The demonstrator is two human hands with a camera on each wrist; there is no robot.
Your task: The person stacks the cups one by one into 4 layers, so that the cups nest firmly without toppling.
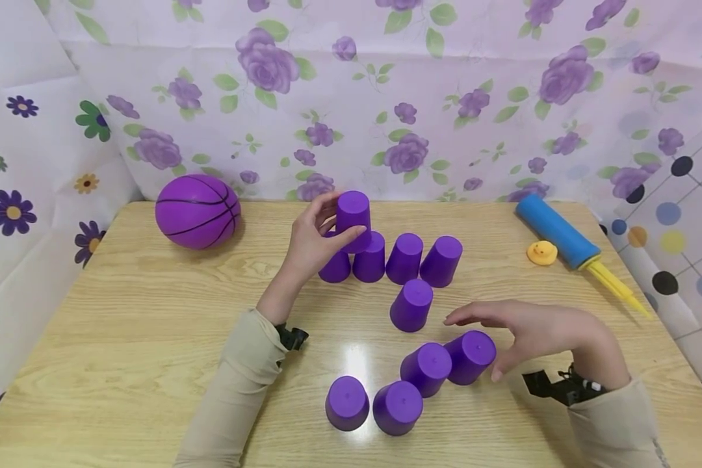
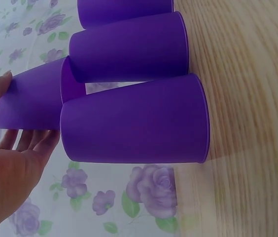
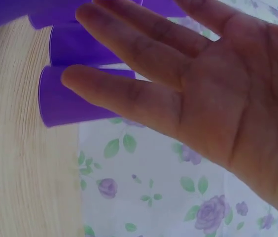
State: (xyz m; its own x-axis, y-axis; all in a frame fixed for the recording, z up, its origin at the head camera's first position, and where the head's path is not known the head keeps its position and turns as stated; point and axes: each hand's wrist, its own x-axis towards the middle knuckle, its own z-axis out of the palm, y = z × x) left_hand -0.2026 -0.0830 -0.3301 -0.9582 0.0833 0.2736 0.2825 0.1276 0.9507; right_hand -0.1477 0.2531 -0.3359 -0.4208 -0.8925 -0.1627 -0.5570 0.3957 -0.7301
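Makeshift home play corner: wooden table [image 1: 123, 325], floral sheet backdrop [image 1: 503, 97], toy ball [image 1: 197, 211], rubber duck [image 1: 542, 252].

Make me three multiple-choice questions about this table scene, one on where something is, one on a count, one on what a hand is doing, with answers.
1. Where is the ball?
A. far left of the table
B. beside the pump
C. among the near cups

2. How many purple cups are in the head view?
A. seven
B. ten
C. twelve

3. What is the left hand doing?
A. lying flat on the table
B. holding a cup above the back row
C. gripping the pump

Answers: 1 A, it sits at the far left, away from the pump. 2 B, four in the back row, the held cup, one in the middle, four near. 3 B, its fingers wrap the raised cup.
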